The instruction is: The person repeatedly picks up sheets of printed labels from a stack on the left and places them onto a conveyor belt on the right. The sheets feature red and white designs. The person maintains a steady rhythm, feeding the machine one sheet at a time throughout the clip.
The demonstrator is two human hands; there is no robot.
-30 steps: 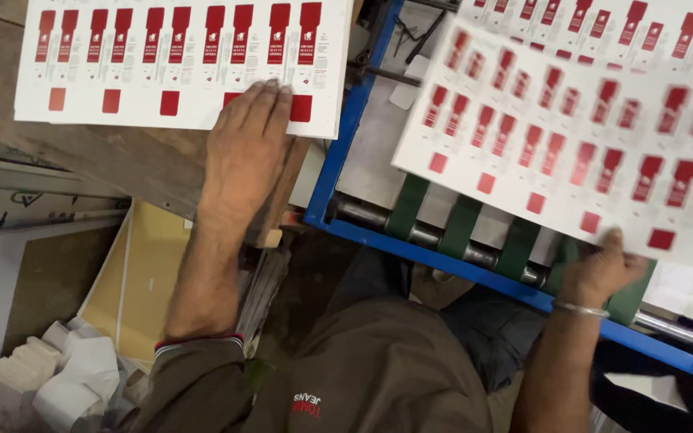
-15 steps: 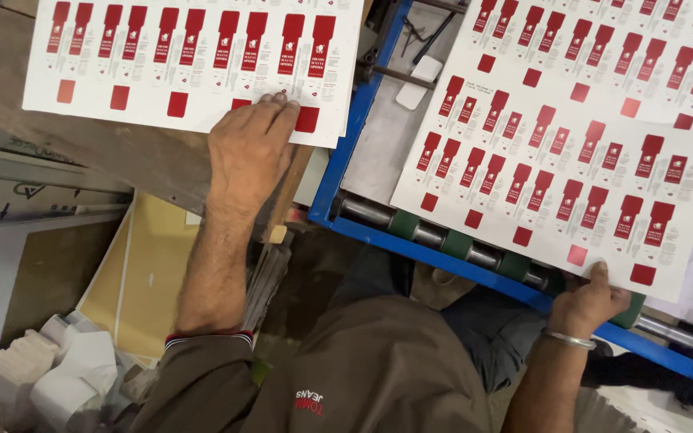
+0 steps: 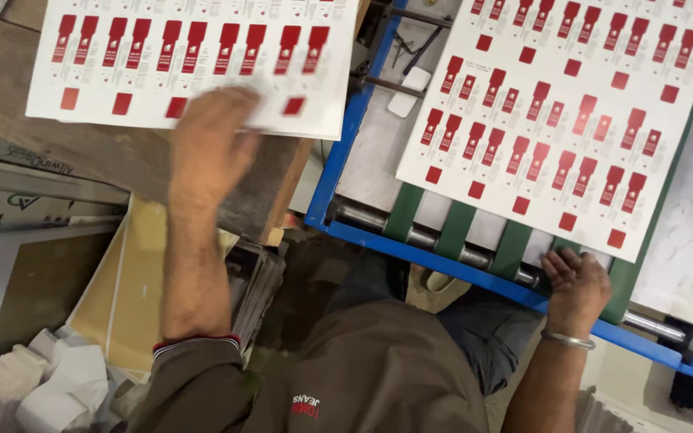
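Observation:
My left hand (image 3: 212,144) lies flat on the near edge of a stack of white sheets (image 3: 122,80) printed with rows of red labels, on a wooden bench; the hand is blurred by motion. My right hand (image 3: 575,281) rests at the near edge of a second printed sheet (image 3: 555,120), on the green belts (image 3: 515,248) and rollers of a blue-framed machine (image 3: 338,168). Whether its fingers pinch the sheet's edge is hard to tell.
A wooden bench (image 3: 82,160) carries the left stack. Below it lie yellow board (image 3: 126,281), cardboard and white paper scraps (image 3: 50,385). A white block (image 3: 407,90) and metal rods sit inside the machine frame. My lap fills the bottom middle.
The right-hand sheet has slid away from me up the belts, and my right hand now sits at its near edge. My left hand has shifted left along the stack's edge.

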